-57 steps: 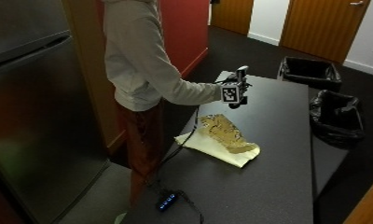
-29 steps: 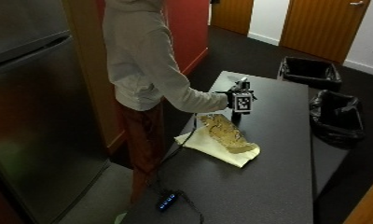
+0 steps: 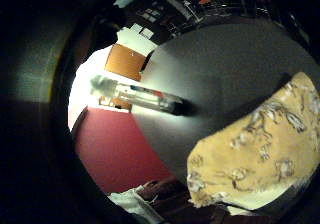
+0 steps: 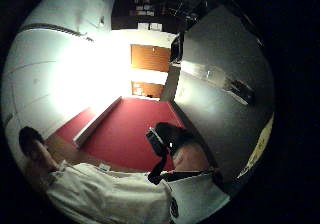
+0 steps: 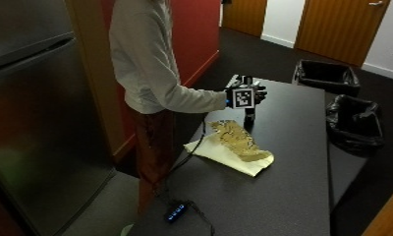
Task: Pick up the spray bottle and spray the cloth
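Note:
In the outside view a person stands at the dark table (image 5: 281, 187) with the gloved right hand (image 5: 247, 96) held out just above it. A clear spray bottle (image 5: 249, 116) with a dark base stands upright right behind the hand. The little finger side palm view shows the spray bottle (image 3: 142, 97) a short way off the palm, with nothing wrapped round it. The hand's fingers look relaxed and hold nothing. A yellow patterned cloth (image 5: 239, 144) lies crumpled on the table just nearer than the bottle. The cloth (image 3: 260, 149) also fills one side of that palm view.
Two black bins (image 5: 326, 76) (image 5: 353, 125) stand on the floor beyond the table's far side. A cable runs from the hand down to a small box with blue lights (image 5: 176, 212) at the near table edge. A steel fridge (image 5: 33, 123) stands behind the person.
The hand has stayed over the table by the bottle, dipping slightly and coming back. The cloth and the bottle have not moved.

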Demonstrator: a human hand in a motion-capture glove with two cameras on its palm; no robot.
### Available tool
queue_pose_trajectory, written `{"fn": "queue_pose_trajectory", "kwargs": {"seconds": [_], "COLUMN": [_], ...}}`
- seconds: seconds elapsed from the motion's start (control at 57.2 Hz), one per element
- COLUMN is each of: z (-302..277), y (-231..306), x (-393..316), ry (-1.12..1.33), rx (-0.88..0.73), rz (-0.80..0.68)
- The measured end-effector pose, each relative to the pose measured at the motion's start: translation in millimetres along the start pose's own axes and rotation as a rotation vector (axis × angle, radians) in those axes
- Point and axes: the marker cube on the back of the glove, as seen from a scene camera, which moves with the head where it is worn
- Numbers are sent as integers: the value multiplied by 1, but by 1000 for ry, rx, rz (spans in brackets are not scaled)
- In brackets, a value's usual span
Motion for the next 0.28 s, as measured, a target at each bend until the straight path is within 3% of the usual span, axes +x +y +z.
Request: {"fn": "queue_pose_trajectory", "kwargs": {"seconds": [0.105, 0.28], "z": [-26, -49], "y": [28, 68], "x": [-21, -15], "ry": [-98, 34], "rx": [-7, 103], "rz": [-3, 7]}}
